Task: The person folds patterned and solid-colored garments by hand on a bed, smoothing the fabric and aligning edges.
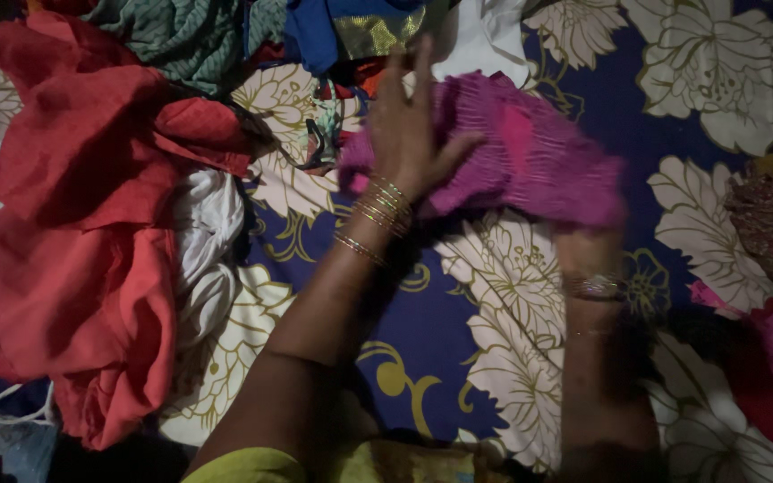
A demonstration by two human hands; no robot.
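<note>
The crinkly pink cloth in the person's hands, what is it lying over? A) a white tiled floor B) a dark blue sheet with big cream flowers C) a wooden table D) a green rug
B: the crinkly pink cloth, with the left hand pressed on it and the right hand hidden beneath it, sits above a dark blue sheet with big cream flowers.
</note>
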